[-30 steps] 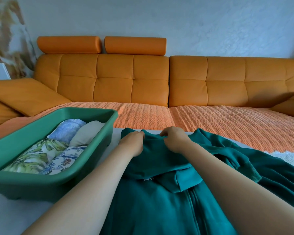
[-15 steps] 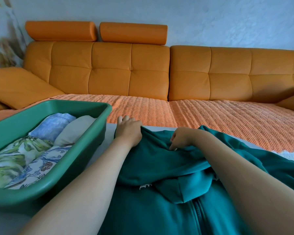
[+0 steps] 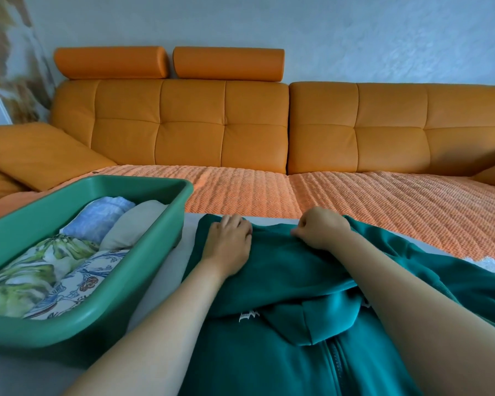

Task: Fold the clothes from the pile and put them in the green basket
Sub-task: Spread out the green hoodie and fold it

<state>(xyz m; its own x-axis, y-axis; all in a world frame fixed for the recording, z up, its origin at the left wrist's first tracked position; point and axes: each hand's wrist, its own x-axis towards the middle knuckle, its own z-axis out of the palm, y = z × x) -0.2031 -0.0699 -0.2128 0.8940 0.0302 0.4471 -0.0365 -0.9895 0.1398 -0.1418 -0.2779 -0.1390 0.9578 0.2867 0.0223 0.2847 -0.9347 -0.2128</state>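
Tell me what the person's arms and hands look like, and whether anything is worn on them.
The left forearm and right forearm are bare, with no sleeves in view. The left hand and right hand wear no gloves; no watch, bracelet or ring shows.

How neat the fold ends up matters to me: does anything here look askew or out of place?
Only the teal hoodie: its right side lies rumpled, not yet squared. The left hand presses it flat, the right hand pinches its edge. The green basket looks tidy.
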